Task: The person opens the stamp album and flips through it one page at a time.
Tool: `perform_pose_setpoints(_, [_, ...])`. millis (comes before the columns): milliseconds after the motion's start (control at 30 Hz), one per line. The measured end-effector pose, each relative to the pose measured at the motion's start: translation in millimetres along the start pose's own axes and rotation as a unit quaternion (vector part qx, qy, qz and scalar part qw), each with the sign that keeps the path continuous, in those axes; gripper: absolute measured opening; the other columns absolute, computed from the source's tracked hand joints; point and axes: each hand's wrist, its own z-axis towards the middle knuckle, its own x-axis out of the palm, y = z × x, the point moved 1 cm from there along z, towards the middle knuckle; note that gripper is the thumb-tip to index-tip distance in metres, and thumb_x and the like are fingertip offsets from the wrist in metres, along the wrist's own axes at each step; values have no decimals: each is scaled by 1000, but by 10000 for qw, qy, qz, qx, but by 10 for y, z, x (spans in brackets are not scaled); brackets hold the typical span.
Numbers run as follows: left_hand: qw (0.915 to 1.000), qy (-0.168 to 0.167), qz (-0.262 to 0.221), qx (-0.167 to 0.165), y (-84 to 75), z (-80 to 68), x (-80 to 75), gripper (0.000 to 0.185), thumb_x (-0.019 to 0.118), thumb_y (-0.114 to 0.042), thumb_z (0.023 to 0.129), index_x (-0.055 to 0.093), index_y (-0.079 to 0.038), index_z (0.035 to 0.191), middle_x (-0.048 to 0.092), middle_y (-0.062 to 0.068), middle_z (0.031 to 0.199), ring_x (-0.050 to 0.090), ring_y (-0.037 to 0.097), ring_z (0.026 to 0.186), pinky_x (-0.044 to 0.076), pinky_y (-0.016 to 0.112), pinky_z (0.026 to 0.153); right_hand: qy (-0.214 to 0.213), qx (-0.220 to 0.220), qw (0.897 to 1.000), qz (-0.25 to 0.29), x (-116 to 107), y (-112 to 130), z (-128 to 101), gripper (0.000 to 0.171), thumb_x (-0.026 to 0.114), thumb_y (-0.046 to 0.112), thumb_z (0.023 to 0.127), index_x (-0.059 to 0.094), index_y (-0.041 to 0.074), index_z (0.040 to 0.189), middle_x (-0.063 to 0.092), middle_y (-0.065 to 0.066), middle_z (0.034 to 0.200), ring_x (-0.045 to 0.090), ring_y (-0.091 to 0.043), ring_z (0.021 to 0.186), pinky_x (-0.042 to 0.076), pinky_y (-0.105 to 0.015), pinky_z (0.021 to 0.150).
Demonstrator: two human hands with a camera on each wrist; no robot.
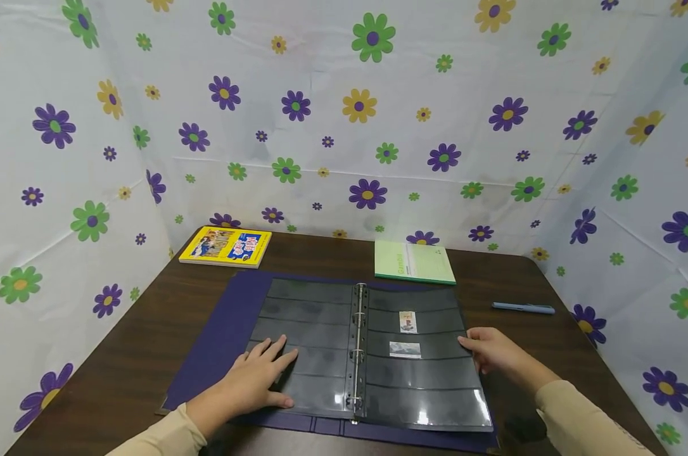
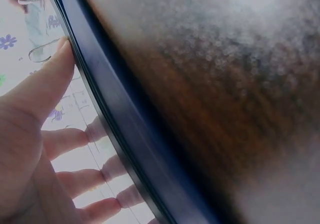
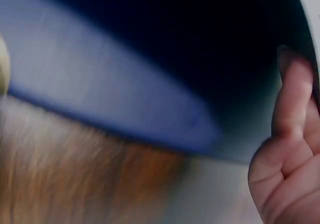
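Observation:
An open purple ring binder [image 1: 215, 332] lies flat on the dark wooden table [image 1: 121, 361]. It holds black pocket pages on metal rings [image 1: 358, 342]. My left hand [image 1: 267, 370] rests flat on the left page [image 1: 310, 304] with its fingers straight; the left wrist view shows those fingers [image 2: 70, 139] against the page by the binder's edge [image 2: 125, 129]. My right hand [image 1: 483, 348] touches the outer edge of the right page [image 1: 429, 389], its fingers nearly straight. Two stamps [image 1: 408, 322] [image 1: 405, 349] sit in that page's pockets. In the right wrist view a fingertip [image 3: 292, 94] meets the dark, blurred cover.
A yellow book [image 1: 225, 246] lies at the back left. At the back centre, just behind the binder, lies a green notebook [image 1: 414, 261]. A blue pen [image 1: 523, 308] lies to the binder's right. Flower-print sheets [image 1: 344, 126] wall the table on three sides.

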Motion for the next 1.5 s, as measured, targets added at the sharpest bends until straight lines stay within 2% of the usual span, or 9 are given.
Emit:
perform_pose_setpoints(133, [10000, 3, -4, -22, 12, 4, -12, 87, 68, -60, 70, 44, -16, 141, 28, 17, 149, 27, 44, 132, 31, 67, 90, -453, -127, 9989, 62, 0, 211, -47, 38, 55, 25, 96, 37, 9, 67, 40, 2, 55, 46, -13, 47, 42, -29, 47])
perform_pose_setpoints(233, [9999, 67, -63, -40, 11, 12, -27, 87, 69, -60, 70, 44, -16, 141, 28, 17, 149, 27, 44, 132, 30, 67, 90, -643, -389, 9972, 43, 0, 480, -69, 40, 56, 26, 95, 35, 8, 67, 36, 1, 55, 42, -13, 46, 44, -31, 47])
perform_pose_setpoints(567, [9995, 265, -120, -118, -11, 53, -83, 87, 73, -59, 68, 47, -15, 139, 31, 18, 147, 29, 45, 130, 33, 66, 88, -396, -1288, 9907, -190, 284, 1456, -26, 38, 56, 22, 95, 37, 4, 67, 39, -2, 51, 42, -20, 42, 44, -35, 47])
perform_pose_setpoints(833, [9957, 201, -905, 48, -89, 229, -488, 73, 68, -50, 80, 48, -5, 135, 41, 21, 139, 39, 42, 124, 36, 59, 93, -55, -1636, 9858, -379, 590, 2007, 163, 36, 53, 17, 97, 37, 6, 66, 38, -3, 53, 47, -19, 44, 47, -36, 51])
perform_pose_setpoints(967, [9804, -297, -1932, 235, -305, 347, -836, 51, 58, -47, 90, 59, -5, 118, 62, 9, 112, 58, 27, 103, 47, 44, 84, 176, -1725, 9847, -166, 800, 2178, 315, 33, 51, 13, 96, 41, 5, 66, 41, -4, 52, 51, -19, 43, 47, -32, 47])
perform_pose_setpoints(1200, [9271, -633, -3677, 341, -786, 422, -1285, 51, 49, -52, 93, 62, -6, 75, 62, 5, 67, 62, 21, 59, 51, 33, 55, 382, -1675, 9849, -214, 1171, 2365, 512, 26, 52, 13, 95, 49, 1, 71, 54, -9, 56, 58, -18, 45, 45, -28, 47])
perform_pose_setpoints(1267, [9257, -543, -3736, 230, -876, 437, -1332, 52, 52, -51, 92, 62, -4, 71, 61, 7, 62, 61, 22, 54, 50, 34, 51, 391, -1680, 9847, -265, 1245, 2394, 545, 25, 53, 13, 94, 51, 0, 73, 56, -9, 56, 58, -17, 46, 45, -27, 47])
perform_pose_setpoints(1367, [9342, -423, -3543, -1, -942, 455, -1357, 45, 54, -40, 93, 60, -3, 66, 59, 7, 56, 60, 22, 49, 48, 33, 49, 432, -1775, 9821, -458, 1309, 2408, 571, 25, 55, 18, 95, 54, 0, 77, 60, -9, 58, 59, -18, 47, 46, -27, 47])
perform_pose_setpoints(1500, [9411, -569, -3315, -340, -885, 414, -1374, 33, 51, -20, 91, 54, -4, 63, 56, 8, 54, 58, 22, 47, 46, 32, 46, 419, -2033, 9747, -826, 1273, 2299, 528, 33, 50, 32, 98, 56, 1, 90, 66, -11, 67, 63, -26, 51, 48, -32, 49])
